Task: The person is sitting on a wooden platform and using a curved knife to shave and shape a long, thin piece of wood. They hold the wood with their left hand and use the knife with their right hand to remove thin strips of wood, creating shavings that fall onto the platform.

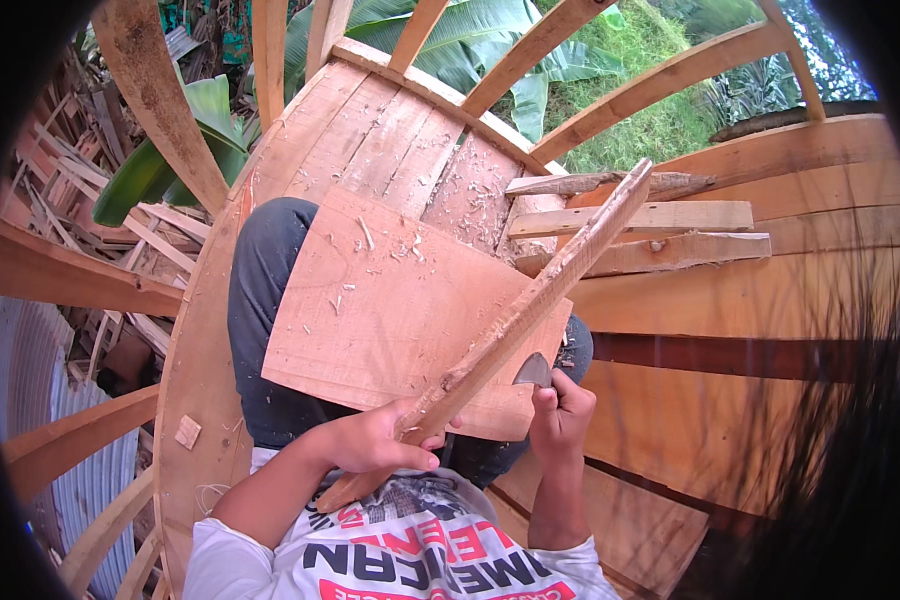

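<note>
My left hand (375, 438) wraps round the lower part of a long, rough-hewn wooden stick (530, 310). The stick slants up and right, its near end against my shirt and its far end raised past the board. My right hand (562, 415) is closed on the handle of a bladed tool, perhaps a knife; its dark metal blade (535, 371) shows above the fist, close to the stick's right side but apart from it. The handle is hidden in my fingers. Across my thighs lies a flat wooden board (370, 320) with curled shavings on it.
Several rough wood pieces (660, 218) lie beyond the board to the right. Curved wooden ribs (160, 100) rise around the planked platform (195, 400). A small wood chip (187, 432) sits on the left edge. Outside are scrap wood (100, 200), corrugated sheets (80, 450) and banana leaves (460, 40).
</note>
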{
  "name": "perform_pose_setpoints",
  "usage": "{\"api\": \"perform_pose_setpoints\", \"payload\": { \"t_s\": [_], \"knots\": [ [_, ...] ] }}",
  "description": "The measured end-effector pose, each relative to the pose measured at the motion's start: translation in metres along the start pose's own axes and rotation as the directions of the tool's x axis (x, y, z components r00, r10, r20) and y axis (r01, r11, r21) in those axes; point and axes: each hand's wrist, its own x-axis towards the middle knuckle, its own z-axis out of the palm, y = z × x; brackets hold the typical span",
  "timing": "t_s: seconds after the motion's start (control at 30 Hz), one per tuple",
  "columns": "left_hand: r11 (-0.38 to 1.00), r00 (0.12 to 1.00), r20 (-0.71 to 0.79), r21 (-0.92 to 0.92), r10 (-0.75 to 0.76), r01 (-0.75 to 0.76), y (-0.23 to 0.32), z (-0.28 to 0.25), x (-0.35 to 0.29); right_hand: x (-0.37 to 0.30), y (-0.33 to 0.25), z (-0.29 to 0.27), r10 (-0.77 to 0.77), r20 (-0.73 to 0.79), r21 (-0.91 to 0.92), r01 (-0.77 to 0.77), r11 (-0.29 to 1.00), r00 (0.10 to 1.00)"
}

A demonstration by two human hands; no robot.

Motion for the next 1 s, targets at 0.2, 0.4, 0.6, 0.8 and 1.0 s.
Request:
{"api": "perform_pose_setpoints", "payload": {
  "t_s": [0.2,0.4,0.6,0.8,1.0],
  "knots": [
    [0.993,0.993,0.003,0.004,-0.115,0.115,0.017,-0.008,-0.024,0.037,-0.005,0.011,0.001,0.020,-0.255,0.004,0.967,1.000],
    [0.994,0.994,0.052,0.066,-0.096,0.092,0.024,-0.019,-0.022,0.061,0.001,0.003,-0.160,-0.069,-0.438,0.114,0.892,0.985],
    [0.994,0.994,0.036,0.040,-0.102,0.101,0.021,-0.026,-0.019,0.079,0.010,0.010,-0.143,-0.157,-0.417,0.066,0.907,0.977],
    [0.988,0.990,0.019,-0.050,-0.143,0.144,0.018,-0.032,-0.022,0.074,0.005,0.010,0.024,-0.114,-0.354,-0.063,0.933,0.993],
    [0.986,0.995,0.008,-0.132,-0.104,0.104,0.022,-0.033,-0.020,0.063,-0.016,0.033,-0.072,0.132,-0.312,0.110,0.944,0.989]
  ]
}}
